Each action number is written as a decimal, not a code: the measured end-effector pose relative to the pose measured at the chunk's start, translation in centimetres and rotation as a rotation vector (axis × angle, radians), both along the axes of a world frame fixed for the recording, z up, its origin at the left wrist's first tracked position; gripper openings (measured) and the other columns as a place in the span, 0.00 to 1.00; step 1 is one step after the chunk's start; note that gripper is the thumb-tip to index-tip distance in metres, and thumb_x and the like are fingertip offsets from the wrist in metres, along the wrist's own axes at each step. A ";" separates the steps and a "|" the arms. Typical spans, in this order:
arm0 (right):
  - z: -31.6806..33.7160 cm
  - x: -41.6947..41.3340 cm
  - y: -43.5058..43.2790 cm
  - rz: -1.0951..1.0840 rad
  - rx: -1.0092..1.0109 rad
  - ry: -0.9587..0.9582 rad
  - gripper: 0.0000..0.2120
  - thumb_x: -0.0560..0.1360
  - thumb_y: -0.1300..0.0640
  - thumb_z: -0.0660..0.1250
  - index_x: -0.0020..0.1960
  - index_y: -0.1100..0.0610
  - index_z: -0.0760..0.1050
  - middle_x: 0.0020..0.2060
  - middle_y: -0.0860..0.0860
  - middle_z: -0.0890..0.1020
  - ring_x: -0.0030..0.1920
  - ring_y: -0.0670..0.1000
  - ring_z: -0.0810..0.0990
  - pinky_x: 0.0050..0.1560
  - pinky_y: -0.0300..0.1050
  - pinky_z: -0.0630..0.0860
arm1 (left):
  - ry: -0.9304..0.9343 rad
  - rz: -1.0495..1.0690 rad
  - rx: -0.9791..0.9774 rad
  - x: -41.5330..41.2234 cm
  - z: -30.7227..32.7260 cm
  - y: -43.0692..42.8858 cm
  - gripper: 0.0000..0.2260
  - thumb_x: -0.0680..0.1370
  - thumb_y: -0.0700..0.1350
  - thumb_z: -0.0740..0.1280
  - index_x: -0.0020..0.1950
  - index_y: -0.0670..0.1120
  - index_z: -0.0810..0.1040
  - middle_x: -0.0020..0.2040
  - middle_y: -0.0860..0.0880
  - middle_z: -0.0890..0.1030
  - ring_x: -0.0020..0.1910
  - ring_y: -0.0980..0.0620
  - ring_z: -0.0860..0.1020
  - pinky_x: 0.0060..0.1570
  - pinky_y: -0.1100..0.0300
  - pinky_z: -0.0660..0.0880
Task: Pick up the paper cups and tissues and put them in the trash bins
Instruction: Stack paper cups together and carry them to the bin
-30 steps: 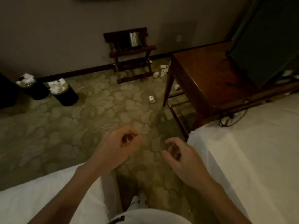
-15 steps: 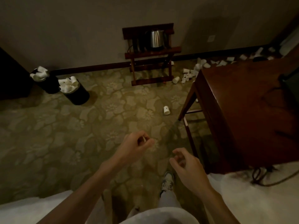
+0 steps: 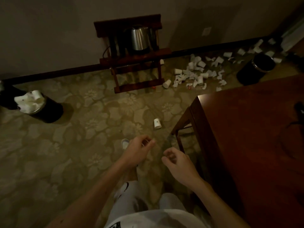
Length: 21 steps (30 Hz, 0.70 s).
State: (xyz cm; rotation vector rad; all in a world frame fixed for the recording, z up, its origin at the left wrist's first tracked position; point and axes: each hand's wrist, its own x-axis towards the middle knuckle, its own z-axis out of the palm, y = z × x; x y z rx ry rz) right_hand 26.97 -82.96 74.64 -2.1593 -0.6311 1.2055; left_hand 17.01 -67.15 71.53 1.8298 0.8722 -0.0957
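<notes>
1. Left hand (image 3: pixel 139 150): held low at 12 o'clock over the carpet (image 3: pixel 65 162). The grip is relaxed and unclenched, with loosely curled fingers and no item in it.
2. Right hand (image 3: pixel 178 165): just beside the left hand, toward 1 o'clock. Its grip is likewise slack, fingers loosely curled around nothing.
3. A white shoe toe (image 3: pixel 125 143) shows on the carpet, partly hidden behind the left hand.
4. Wooden surface (image 3: pixel 246 145): fills the 3 o'clock side. A dark cable (image 3: pixel 294 125) lies on it near the frame edge.
5. Single paper cup (image 3: pixel 157 123): sits alone on the carpet at 12 o'clock, beyond both hands and near the corner leg of the surface.
6. Full trash bin (image 3: pixel 49 111): stands at 10 o'clock, well apart from the hands, with white tissues (image 3: pixel 29 101) heaped above its rim. A second dark bin (image 3: pixel 8 97) stands just beside it at the frame edge.
7. Litter pile (image 3: pixel 197 71): many paper cups and crumpled tissues lie scattered at 1 o'clock along the baseboard.
8. Black bin (image 3: pixel 255 69): stands at 2 o'clock, at the far end of the litter pile.
9. Wooden rack (image 3: pixel 136 86): stands against the wall at 12 o'clock and carries a steel kettle (image 3: pixel 139 39).
</notes>
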 end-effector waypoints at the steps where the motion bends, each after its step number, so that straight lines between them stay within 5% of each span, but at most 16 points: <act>1: -0.9 1.2 1.9 -0.017 -0.017 0.006 0.03 0.79 0.48 0.64 0.52 0.42 0.72 0.48 0.40 0.78 0.49 0.39 0.76 0.48 0.37 0.75 | 0.014 -0.016 -0.019 1.6 -1.3 2.1 0.06 0.81 0.52 0.65 0.44 0.56 0.77 0.40 0.53 0.80 0.35 0.66 0.76 0.34 0.72 0.71; 5: -5.5 6.4 9.2 -0.138 -0.114 0.055 0.07 0.79 0.48 0.64 0.57 0.45 0.73 0.51 0.41 0.76 0.52 0.41 0.75 0.53 0.41 0.75 | 0.075 -0.061 -0.099 8.7 -7.3 11.5 0.06 0.81 0.50 0.65 0.44 0.55 0.76 0.37 0.52 0.78 0.32 0.60 0.76 0.36 0.62 0.74; 10: -15.0 11.8 16.7 -0.322 -0.220 0.136 0.02 0.79 0.52 0.65 0.51 0.45 0.73 0.49 0.43 0.77 0.52 0.43 0.76 0.54 0.42 0.75 | 0.181 -0.123 -0.102 15.9 -17.2 19.7 0.08 0.80 0.50 0.65 0.41 0.57 0.73 0.32 0.55 0.77 0.27 0.63 0.74 0.31 0.63 0.72; 16: -30.8 15.5 21.2 -0.484 -0.342 0.255 0.06 0.79 0.50 0.65 0.54 0.50 0.76 0.49 0.47 0.80 0.48 0.46 0.78 0.43 0.39 0.74 | 0.387 -0.227 -0.133 20.0 -33.2 23.5 0.06 0.80 0.47 0.64 0.52 0.46 0.76 0.44 0.43 0.81 0.42 0.46 0.80 0.44 0.52 0.78; 21: -43.8 16.8 23.2 -0.535 -0.398 0.342 0.06 0.79 0.52 0.65 0.45 0.52 0.74 0.47 0.57 0.81 0.47 0.54 0.80 0.50 0.53 0.78 | 0.519 -0.308 -0.132 20.9 -45.5 23.8 0.10 0.81 0.47 0.63 0.59 0.46 0.76 0.54 0.41 0.80 0.54 0.42 0.78 0.56 0.46 0.77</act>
